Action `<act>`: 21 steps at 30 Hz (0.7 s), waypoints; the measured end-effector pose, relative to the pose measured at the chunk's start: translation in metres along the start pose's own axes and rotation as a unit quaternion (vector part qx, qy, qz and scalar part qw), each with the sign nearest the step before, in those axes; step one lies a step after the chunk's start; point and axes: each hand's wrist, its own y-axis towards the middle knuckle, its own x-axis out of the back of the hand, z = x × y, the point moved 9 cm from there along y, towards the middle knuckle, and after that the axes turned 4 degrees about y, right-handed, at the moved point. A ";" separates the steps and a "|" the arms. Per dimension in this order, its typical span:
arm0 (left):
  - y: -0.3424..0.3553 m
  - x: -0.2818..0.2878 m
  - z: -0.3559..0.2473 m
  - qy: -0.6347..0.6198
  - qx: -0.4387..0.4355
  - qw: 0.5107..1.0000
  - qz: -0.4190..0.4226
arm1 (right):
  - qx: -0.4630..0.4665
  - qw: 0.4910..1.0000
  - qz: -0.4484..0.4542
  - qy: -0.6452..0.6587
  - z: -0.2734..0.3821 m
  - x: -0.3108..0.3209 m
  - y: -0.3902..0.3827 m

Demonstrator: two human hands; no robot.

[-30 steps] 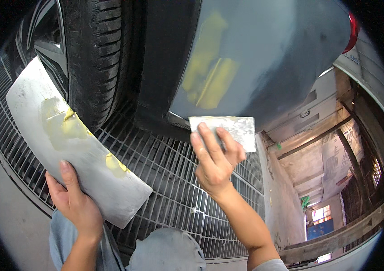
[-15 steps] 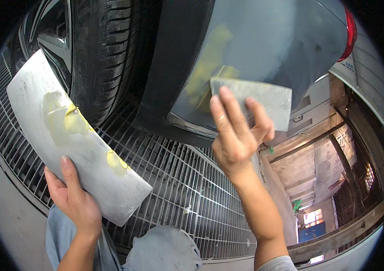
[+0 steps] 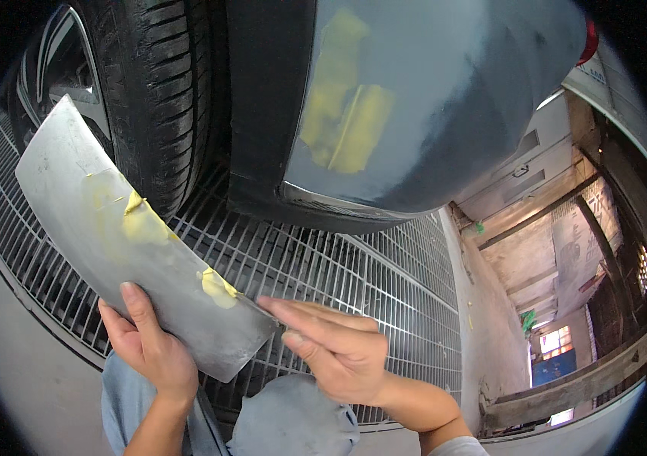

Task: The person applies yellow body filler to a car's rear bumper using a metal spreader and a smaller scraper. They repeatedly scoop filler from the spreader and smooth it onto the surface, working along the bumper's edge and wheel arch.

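Observation:
My left hand (image 3: 155, 353) grips the lower edge of a large grey metal sheet (image 3: 99, 228), thumb on top. Yellow filler paste (image 3: 145, 226) lies in blobs along the sheet's upper right edge, with a smaller dab (image 3: 218, 289) lower down. My right hand (image 3: 339, 349) is at the sheet's right end, fingers straight and thumb pressed toward them. It holds the flat grey filler spreader, turned nearly edge-on and mostly hidden by the sheet and fingers. Ahead, the grey car bumper (image 3: 430, 99) carries a yellow filler patch (image 3: 361, 129) with a raised ridge.
A black tyre (image 3: 156, 91) stands left of the bumper, behind the sheet. Below runs a metal floor grating (image 3: 384, 281). My knee (image 3: 293, 418) is at the lower edge. At right are a pale wall (image 3: 483, 319) and a wooden beam (image 3: 567, 380).
My right hand has come down and left from the bumper to the sheet's right end, bringing the spreader. The yellow patch on the bumper is uncovered. The sheet has shifted slightly right and down.

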 end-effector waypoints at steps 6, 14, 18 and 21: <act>0.022 0.021 -0.006 -0.038 0.022 0.998 -0.050 | 0.104 0.939 0.023 -0.328 0.001 0.018 0.004; 0.016 0.017 -0.009 -0.015 0.011 0.998 -0.054 | 0.345 0.725 -0.159 -0.575 0.018 0.072 0.068; 0.016 0.015 -0.013 -0.011 -0.011 0.999 -0.044 | 0.359 0.717 -0.162 -0.575 0.027 0.068 0.092; 0.017 0.016 -0.013 -0.008 -0.017 0.999 -0.050 | 0.377 0.709 -0.171 -0.571 0.028 0.067 0.104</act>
